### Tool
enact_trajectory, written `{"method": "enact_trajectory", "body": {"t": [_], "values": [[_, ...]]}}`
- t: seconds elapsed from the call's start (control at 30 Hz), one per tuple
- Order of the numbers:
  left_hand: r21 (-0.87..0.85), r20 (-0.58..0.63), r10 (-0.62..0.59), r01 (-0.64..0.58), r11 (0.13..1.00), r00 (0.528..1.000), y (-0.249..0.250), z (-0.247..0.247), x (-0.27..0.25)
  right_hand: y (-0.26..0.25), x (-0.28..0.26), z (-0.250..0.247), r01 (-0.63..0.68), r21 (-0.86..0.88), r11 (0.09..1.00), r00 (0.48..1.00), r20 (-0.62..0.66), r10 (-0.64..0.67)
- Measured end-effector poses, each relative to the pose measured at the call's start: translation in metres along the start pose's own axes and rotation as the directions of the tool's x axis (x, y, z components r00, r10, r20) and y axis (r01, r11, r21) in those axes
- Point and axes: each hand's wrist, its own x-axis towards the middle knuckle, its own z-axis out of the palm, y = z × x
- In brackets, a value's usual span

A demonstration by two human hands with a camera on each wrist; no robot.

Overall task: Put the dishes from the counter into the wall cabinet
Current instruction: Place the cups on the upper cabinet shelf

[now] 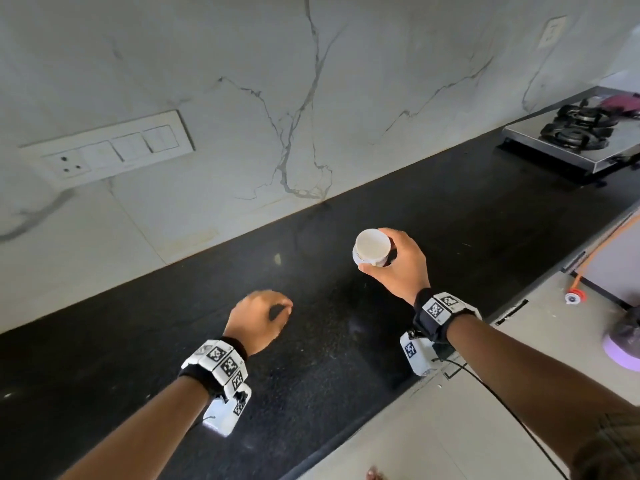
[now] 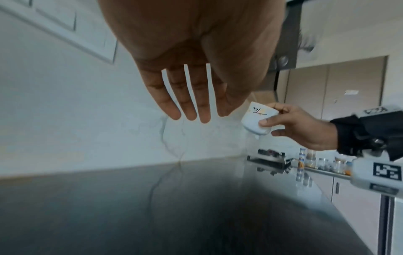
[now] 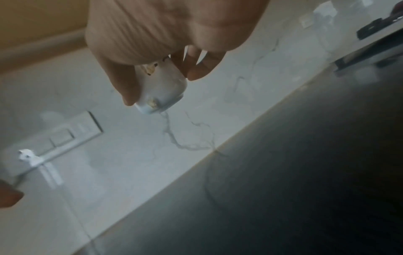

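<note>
My right hand [image 1: 379,259] grips a small white cup [image 1: 370,242] from the side and holds it tilted in the air above the black counter [image 1: 346,341]. In the left wrist view the cup [image 2: 257,119] shows a dark line drawing on its wall, with the thumb and fingers of the right hand [image 2: 272,120] around it. The right wrist view is blurred; the cup [image 3: 161,86] sits between thumb and fingers there. My left hand [image 1: 282,311] hovers empty over the counter to the cup's left, its fingers [image 2: 203,119] relaxed and slightly spread. The wall cabinet is out of the head view.
A gas stove [image 1: 575,133] stands on the counter at the far right. A white switch panel [image 1: 107,154] is on the marble wall at the left. The counter's front edge runs diagonally by my right forearm. A lilac object [image 1: 623,344] sits below on the right. Jars [image 2: 316,160] line a far shelf.
</note>
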Motion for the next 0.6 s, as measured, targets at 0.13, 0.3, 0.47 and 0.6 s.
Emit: {"method": "enact_trajectory", "body": {"t": [0.13,0.3,0.47,0.6], "values": [[0.055,-0.165,0.132,-0.125,0.991,0.977,0.012,-0.080,-0.007,-0.069,0.007,-0.003,0.156,0.096,0.983,0.984,-0.107,-0.145],[0.173,-0.308,0.275,-0.230,0.958,0.911,0.025,-0.186,-0.016,-0.162,0.024,-0.021,0.397,0.109,0.911,0.902,-0.229,-0.366],[0.356,-0.445,0.434,-0.290,0.888,0.783,0.053,-0.298,-0.019,-0.256,0.051,-0.050,0.584,0.063,0.810,0.780,-0.320,-0.538],[0.476,-0.503,0.509,-0.268,0.838,0.699,0.080,-0.378,-0.024,-0.327,0.072,-0.081,0.700,0.030,0.714,0.663,-0.400,-0.633]]}}
